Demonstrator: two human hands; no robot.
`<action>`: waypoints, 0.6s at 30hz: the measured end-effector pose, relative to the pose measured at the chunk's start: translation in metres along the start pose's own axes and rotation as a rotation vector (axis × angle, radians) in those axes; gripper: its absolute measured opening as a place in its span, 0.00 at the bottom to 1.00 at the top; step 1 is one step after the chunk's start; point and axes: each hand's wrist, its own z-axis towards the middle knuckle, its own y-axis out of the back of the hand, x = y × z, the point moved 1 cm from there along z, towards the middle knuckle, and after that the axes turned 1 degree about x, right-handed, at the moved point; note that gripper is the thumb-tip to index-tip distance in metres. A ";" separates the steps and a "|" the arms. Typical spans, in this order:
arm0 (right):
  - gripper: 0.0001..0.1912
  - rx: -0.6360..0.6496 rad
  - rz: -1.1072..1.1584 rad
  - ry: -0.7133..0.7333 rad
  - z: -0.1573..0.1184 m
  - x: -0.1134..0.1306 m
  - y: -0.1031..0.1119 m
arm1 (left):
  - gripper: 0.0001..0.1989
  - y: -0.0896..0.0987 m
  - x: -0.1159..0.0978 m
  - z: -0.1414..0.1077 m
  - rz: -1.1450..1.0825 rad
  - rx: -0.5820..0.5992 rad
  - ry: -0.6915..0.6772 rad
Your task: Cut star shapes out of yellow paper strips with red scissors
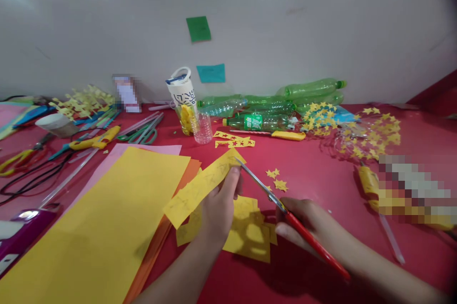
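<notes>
Pale wall (pixel 250 23), red table (pixel 321 171), green bottles (pixel 310 89), yellow strip (pixel 203 185) in left hand (pixel 219 209)

Place: craft workspace, by the look of it; school, office or home, can't tell
Landmark: white patterned tumbler (pixel 183 91)
Worktop: red tabletop (pixel 314 171), under and around tumbler
Backing: pale grey partition (pixel 250 23), behind tumbler
Paper: coloured sheets (pixel 143 185), nearer me, left of tumbler
Tools: yellow glue gun (pixel 102 139), green-handled scissors (pixel 147 133), left of tumbler
Stock: green plastic bottles (pixel 310 89), right of tumbler
Handiwork: star clusters (pixel 383 130), farther right of it
</notes>
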 end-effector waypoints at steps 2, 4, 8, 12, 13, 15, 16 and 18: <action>0.23 0.011 0.049 0.011 0.000 0.000 -0.001 | 0.23 -0.001 0.006 0.004 -0.061 0.124 -0.064; 0.24 0.022 0.101 0.027 -0.001 0.001 -0.001 | 0.21 -0.002 0.013 0.008 -0.180 0.182 -0.125; 0.27 0.057 0.193 0.047 -0.002 0.006 -0.001 | 0.19 -0.003 0.024 0.013 -0.336 0.211 -0.166; 0.28 0.074 0.230 0.057 -0.004 0.010 -0.002 | 0.18 -0.003 0.024 0.011 -0.406 0.233 -0.168; 0.28 0.074 0.230 0.058 -0.004 0.010 -0.002 | 0.19 -0.003 0.024 0.011 -0.419 0.234 -0.173; 0.28 0.081 0.238 0.058 -0.004 0.011 -0.003 | 0.19 -0.004 0.023 0.010 -0.440 0.236 -0.181; 0.28 0.084 0.242 0.057 -0.004 0.011 -0.003 | 0.19 -0.004 0.023 0.010 -0.450 0.239 -0.182; 0.28 0.081 0.247 0.063 -0.004 0.013 -0.003 | 0.19 -0.004 0.023 0.009 -0.466 0.242 -0.179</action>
